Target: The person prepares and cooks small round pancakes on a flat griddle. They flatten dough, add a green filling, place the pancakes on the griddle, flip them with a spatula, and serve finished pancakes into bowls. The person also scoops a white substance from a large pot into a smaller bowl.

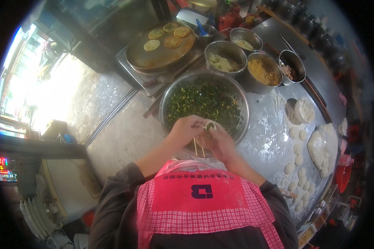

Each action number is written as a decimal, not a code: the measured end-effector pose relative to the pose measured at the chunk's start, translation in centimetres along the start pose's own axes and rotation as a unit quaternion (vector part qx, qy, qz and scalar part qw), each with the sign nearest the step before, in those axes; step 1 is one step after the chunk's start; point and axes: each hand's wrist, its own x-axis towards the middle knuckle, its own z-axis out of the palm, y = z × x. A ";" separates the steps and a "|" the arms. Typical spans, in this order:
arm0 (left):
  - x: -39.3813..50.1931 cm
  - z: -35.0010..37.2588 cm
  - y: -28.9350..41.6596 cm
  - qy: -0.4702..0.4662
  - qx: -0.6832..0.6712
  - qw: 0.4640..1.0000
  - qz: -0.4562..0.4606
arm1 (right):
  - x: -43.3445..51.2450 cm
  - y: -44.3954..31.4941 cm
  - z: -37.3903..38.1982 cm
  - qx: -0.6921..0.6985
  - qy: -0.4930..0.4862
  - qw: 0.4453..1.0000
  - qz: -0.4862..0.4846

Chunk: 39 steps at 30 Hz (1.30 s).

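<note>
My left hand (187,129) and my right hand (216,137) meet over the near rim of a wide steel bowl (247,109). Between their fingers they hold a round of dough (210,123) gathered around a dark green filling, its top still showing an opening. Chopped greens with yellow bits (205,101) fill much of the bowl. A pair of wooden chopsticks (199,147) points down from beneath my hands towards the apron. My fingers partly hide the dough and each other.
Flatbreads (172,42) lie on a round griddle (137,57) at the back left. Steel pots of fillings (226,57) stand behind the bowl. Dough balls (298,149), a large dough mass (322,149) and a tub of flour (305,109) are on the steel worktop (264,124) at right.
</note>
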 end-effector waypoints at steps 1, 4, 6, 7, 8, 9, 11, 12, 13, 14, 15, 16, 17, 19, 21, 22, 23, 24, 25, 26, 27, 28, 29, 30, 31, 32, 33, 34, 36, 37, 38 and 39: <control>0.2 -0.2 -0.2 -0.020 -0.055 0.997 -0.053 | -0.2 -0.4 -0.1 -0.027 -0.005 0.999 -0.017; 0.3 0.0 -1.3 0.008 -0.243 0.966 -0.088 | -0.3 -0.9 -0.7 -0.022 -0.039 0.998 -0.053; -0.1 0.8 -2.0 0.036 -0.043 0.996 0.062 | -0.1 -0.5 -1.4 0.047 0.004 0.999 0.011; -0.2 1.0 -2.1 0.035 0.048 0.992 0.109 | 0.2 -0.1 -1.7 0.120 -0.002 0.992 0.045; -0.2 1.1 -2.1 0.051 0.125 0.974 0.185 | 0.5 0.3 -2.0 0.014 0.016 1.000 0.014; -0.1 1.1 -1.8 0.046 0.197 0.951 0.233 | 0.9 0.7 -2.1 -0.084 0.004 0.996 -0.027; -0.3 1.1 -1.0 0.021 0.354 0.896 0.267 | 0.9 1.0 -2.3 -0.081 0.004 0.996 -0.023; -0.4 1.1 -0.5 0.001 0.437 0.863 0.253 | 0.7 0.9 -2.3 0.020 0.016 0.999 0.022; -0.7 1.2 0.0 -0.010 0.516 0.819 0.251 | 0.5 0.8 -2.1 0.128 0.035 0.989 0.068; -0.9 1.2 0.5 0.001 0.417 0.882 0.219 | 0.3 0.5 -1.8 0.110 0.032 0.991 0.064; -1.2 1.2 0.8 0.019 0.311 0.930 0.196 | 0.2 0.3 -1.4 0.099 0.038 0.992 0.062; -1.3 1.1 1.0 0.027 0.216 0.958 0.188 | 0.0 -0.1 -1.0 0.089 0.026 0.994 0.055; -1.2 0.9 1.1 0.027 0.167 0.977 0.127 | -0.2 -0.5 -0.6 0.077 0.036 0.995 0.050; -0.8 0.3 0.8 0.016 0.100 0.994 0.048 | -0.6 -1.2 -0.1 0.048 -0.011 0.998 0.027; -0.5 0.1 0.1 0.006 -0.118 0.993 -0.028 | -0.9 -1.7 -0.2 -0.034 -0.056 0.997 -0.031; -0.4 0.1 -0.4 0.008 -0.244 0.966 -0.079 | -0.9 -1.7 -0.3 0.042 -0.037 0.998 0.005; -0.5 0.2 -0.8 0.001 -0.174 0.983 -0.054 | -1.0 -1.8 -0.6 0.119 -0.021 0.992 0.033; -0.6 0.4 -1.1 -0.002 -0.126 0.991 -0.044 | -0.6 -1.3 -0.8 -0.017 0.004 1.000 0.004; -0.7 0.7 -1.4 -0.009 -0.094 0.995 -0.043 | -0.3 -0.9 -1.0 -0.077 0.007 0.997 -0.014; -0.8 0.9 -1.4 0.000 -0.007 0.999 0.052 | -0.4 -0.6 -1.4 0.038 0.004 0.999 0.035; -0.9 1.1 -1.4 0.005 0.064 0.989 0.136 | -0.3 -0.3 -1.7 0.157 -0.013 0.984 0.084; -0.9 1.2 -1.2 0.007 0.144 0.971 0.190 | -0.3 -0.1 -1.9 0.145 0.010 0.986 0.087; -0.9 1.3 -0.9 -0.018 0.269 0.935 0.229 | -0.4 0.1 -2.0 0.136 0.019 0.986 0.090; -1.0 1.3 -0.6 -0.045 0.398 0.886 0.236 | -0.3 0.2 -2.0 0.132 0.053 0.984 0.103; -1.0 1.2 -0.2 -0.054 0.527 0.808 0.258 | -0.4 0.2 -2.0 0.126 0.022 0.988 0.090; -1.3 1.3 0.1 -0.040 0.436 0.868 0.236 | -0.4 0.1 -1.8 0.126 0.016 0.988 0.088; -1.5 1.3 0.3 -0.009 0.349 0.908 0.231 | -0.4 -0.1 -1.5 0.122 0.041 0.987 0.096; -1.6 1.2 0.5 -0.001 0.274 0.939 0.207 | -0.5 -0.3 -1.1 0.083 0.008 0.995 0.064; -1.2 0.7 0.6 -0.001 0.120 0.989 0.085 | -0.8 -0.8 -0.5 -0.018 0.002 1.000 0.018; -0.9 0.5 0.6 -0.007 0.058 0.998 0.033 | -1.0 -1.2 -0.3 0.023 0.000 0.999 0.023; -0.9 0.5 0.4 -0.010 -0.068 0.998 -0.006 | -1.2 -1.6 -0.3 0.052 -0.013 0.998 0.027; -0.7 0.5 0.1 -0.010 -0.183 0.983 -0.026 | -1.4 -1.7 -0.3 0.093 -0.060 0.994 0.022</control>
